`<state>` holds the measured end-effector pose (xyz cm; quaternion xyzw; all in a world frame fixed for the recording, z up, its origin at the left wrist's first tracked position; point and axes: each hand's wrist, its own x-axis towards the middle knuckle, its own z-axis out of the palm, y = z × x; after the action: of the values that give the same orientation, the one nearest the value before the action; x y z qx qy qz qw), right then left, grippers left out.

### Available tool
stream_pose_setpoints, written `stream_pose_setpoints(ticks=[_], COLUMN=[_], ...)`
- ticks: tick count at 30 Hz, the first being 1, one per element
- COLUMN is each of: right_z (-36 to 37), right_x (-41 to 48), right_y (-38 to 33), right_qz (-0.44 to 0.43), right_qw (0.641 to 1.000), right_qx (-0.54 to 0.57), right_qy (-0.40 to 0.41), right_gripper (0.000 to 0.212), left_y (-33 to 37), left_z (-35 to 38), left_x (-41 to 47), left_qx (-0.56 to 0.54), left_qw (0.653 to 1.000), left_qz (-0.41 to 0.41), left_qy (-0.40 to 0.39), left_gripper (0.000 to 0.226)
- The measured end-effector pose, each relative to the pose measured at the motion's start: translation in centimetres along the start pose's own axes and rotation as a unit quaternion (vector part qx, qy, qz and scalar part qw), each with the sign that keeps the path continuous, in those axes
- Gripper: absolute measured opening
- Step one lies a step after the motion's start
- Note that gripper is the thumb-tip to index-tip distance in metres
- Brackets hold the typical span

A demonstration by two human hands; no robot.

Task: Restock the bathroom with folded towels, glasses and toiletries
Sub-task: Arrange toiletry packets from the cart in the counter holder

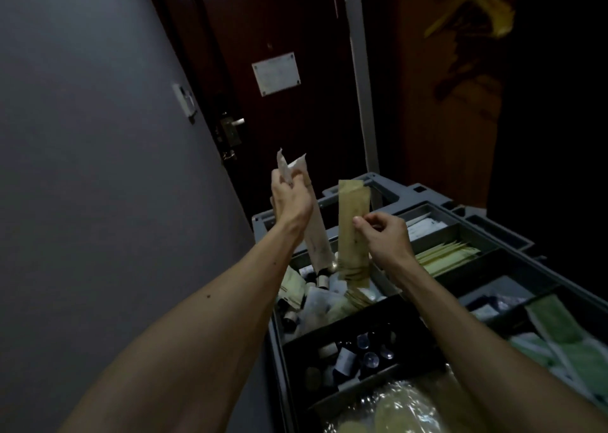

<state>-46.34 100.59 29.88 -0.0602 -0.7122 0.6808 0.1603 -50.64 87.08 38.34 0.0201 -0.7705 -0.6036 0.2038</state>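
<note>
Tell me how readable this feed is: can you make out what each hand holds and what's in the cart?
Head view: dim overall, upper right nearly black; left hand and its white packets look soft; right hand pinching a tan packet is clearer, print unreadable; small bottles in the cart's dark tray barely separate; glare on the plastic wrap at the bottom.

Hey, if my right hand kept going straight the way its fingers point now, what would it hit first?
Probably the white packets gripped by the left hand: the right hand, pinching a tan packet, points leftward at them. Depth is unclear, so it might pass in front.
</note>
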Motion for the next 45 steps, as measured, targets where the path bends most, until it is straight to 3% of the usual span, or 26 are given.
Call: stream_pose_setpoints(ticks=[6, 12, 18, 25, 30, 35, 40, 45], right_z=[-5.4, -8.2, -6.0, -0.9, 4.7, 12.8, 22.4, 29.8], right_x=[-7.2, -19.4, -32.5, -46.3, -52.7, -58.7, -65.2, -71.0], right_y=[-4.7, -7.9, -10.0, -10.0, -9.2, -6.8, -4.5, -2.3], right_qz=[0.010, 0.059, 0.101, 0.156, 0.169, 0.236, 0.286, 0.346], right_qw=[0.999, 0.991, 0.984, 0.956, 0.944, 0.901, 0.852, 0.793], right_qx=[0.049, 0.115, 0.130, 0.153, 0.053, 0.004, -0.011, -0.055], right_qy=[0.005, -0.019, -0.064, -0.194, -0.279, -0.363, -0.438, -0.498], right_gripper=[0.016, 0.020, 0.020, 0.019, 0.021, 0.014, 0.030, 0.021], left_y=[5.4, 9.1, 8.9, 5.6, 1.2, -4.2, -10.7, -15.4], left_z=[-0.7, -5.0, -15.4, -29.7, -38.2, -48.0, -58.7, -67.3], left_x=[-7.1, -17.8, -28.9, -38.6, -43.0, -46.3, -49.7, -53.6], left_qx=[-0.118, -0.124, -0.130, -0.135, -0.144, -0.186, -0.253, -0.317], left_qw=[0.991, 0.978, 0.952, 0.938, 0.948, 0.935, 0.888, 0.813], left_qz=[0.010, 0.036, -0.009, -0.090, -0.157, -0.267, -0.380, -0.486], left_qy=[-0.062, -0.162, -0.278, -0.306, -0.236, -0.139, -0.054, 0.057], left_gripper=[0.008, 0.012, 0.024, 0.035, 0.024, 0.031, 0.035, 0.025])
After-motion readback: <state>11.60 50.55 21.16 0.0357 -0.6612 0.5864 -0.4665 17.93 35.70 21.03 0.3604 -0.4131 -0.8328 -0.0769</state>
